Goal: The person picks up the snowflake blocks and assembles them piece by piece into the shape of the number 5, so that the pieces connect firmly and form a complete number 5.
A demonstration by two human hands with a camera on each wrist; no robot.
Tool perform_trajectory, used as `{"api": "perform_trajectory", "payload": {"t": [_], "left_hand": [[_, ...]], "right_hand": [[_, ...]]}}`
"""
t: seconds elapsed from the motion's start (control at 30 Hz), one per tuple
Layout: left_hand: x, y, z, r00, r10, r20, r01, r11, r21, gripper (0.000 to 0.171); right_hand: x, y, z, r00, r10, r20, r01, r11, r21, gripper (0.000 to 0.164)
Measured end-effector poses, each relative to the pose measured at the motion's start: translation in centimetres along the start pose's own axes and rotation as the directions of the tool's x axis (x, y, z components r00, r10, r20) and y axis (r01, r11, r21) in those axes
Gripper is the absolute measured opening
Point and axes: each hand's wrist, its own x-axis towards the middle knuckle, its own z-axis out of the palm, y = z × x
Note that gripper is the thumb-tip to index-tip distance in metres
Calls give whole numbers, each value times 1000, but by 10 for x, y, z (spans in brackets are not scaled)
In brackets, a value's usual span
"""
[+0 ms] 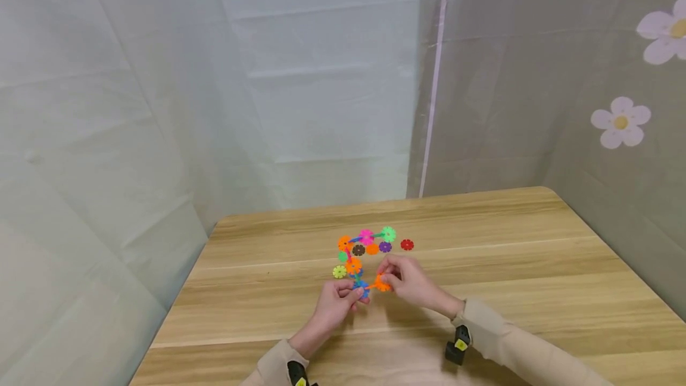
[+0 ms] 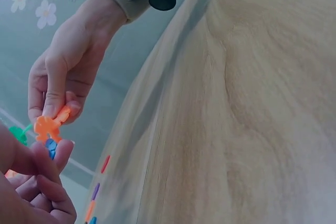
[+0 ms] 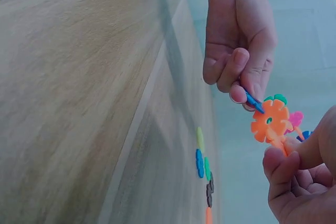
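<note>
The left hand (image 1: 334, 305) pinches a blue disc (image 1: 362, 290) between thumb and fingers, and the right hand (image 1: 409, 280) has an orange disc (image 1: 382, 283) in an equally close grip, leaving little gap between thumb and fingertips. An orange piece shows edge-on between the two, and a chain of discs (image 1: 353, 265) runs from the blue one away from the person, raised above the table (image 1: 509, 243). To seat a joint well, it seems best to keep the left grip firm near the blue disc's slot, line up the notches crosswise and press straight in; twisting would likely bend the thin plastic or loosen links further along. How deep the slots sit is too small to tell. The table is pale wood-grain, with loose discs lying flat beyond the hands, among them a red disc (image 1: 407, 245) and a purple disc (image 1: 385, 246). Pale, creased sheeting (image 1: 327, 88) hangs behind, printed with white flowers (image 1: 620, 123) at the right.
</note>
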Motion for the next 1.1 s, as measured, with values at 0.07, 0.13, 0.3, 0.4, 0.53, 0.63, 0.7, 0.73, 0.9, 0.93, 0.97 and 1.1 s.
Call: {"api": "perform_trajectory", "payload": {"t": [0.07, 0.13, 0.3, 0.4, 0.53, 0.63, 0.7, 0.73, 0.9, 0.93, 0.97, 1.1], "left_hand": [[0, 1, 0, 1000, -11, -13, 11, 1000, 0, 20], [0, 2, 0, 1000, -19, -20, 19, 1000, 5, 20], [-1, 2, 0, 999, -34, -26, 35, 999, 16, 19], [0, 3, -1, 999, -40, -14, 40, 999, 17, 18], [1, 2, -5, 999, -42, 33, 42, 999, 15, 18], [2, -1, -8, 997, -38, 69, 38, 999, 5, 20], [2, -3, -10, 996, -39, 86, 40, 999, -7, 21], [2, -3, -10, 995, -41, 93, 42, 999, -10, 22], [6, -6, -11, 989, -56, 134, 60, 998, -25, 27], [7, -6, -11, 988, -63, 144, 68, 997, -30, 28], [7, -6, -11, 986, -72, 153, 78, 996, -37, 28], [8, -5, -11, 975, -117, 187, 134, 988, -81, 31]], "right_hand": [[1, -1, 0, 1000, 0, -6, 0, 1000, -8, 8], [2, -1, 1, 1000, 4, -11, -4, 1000, -13, 7], [2, 2, 2, 1000, 12, 3, -12, 1000, 3, 9], [2, 5, 3, 1000, 4, 11, -4, 1000, 19, 12], [1, 7, 3, 1000, 3, 18, -4, 999, 43, 11], [2, 9, 3, 999, 8, 35, -11, 997, 71, 7], [3, 12, 4, 999, 12, 46, -16, 996, 91, 7], [4, 13, 4, 999, 11, 47, -15, 995, 99, 8], [7, 21, 0, 1000, 6, 27, -9, 995, 101, 15], [7, 22, -1, 1000, 4, 23, -6, 995, 96, 16], [7, 23, -1, 1000, 6, 17, -7, 996, 85, 17], [6, 24, -4, 1000, 29, -9, -28, 996, 86, 21]]}}
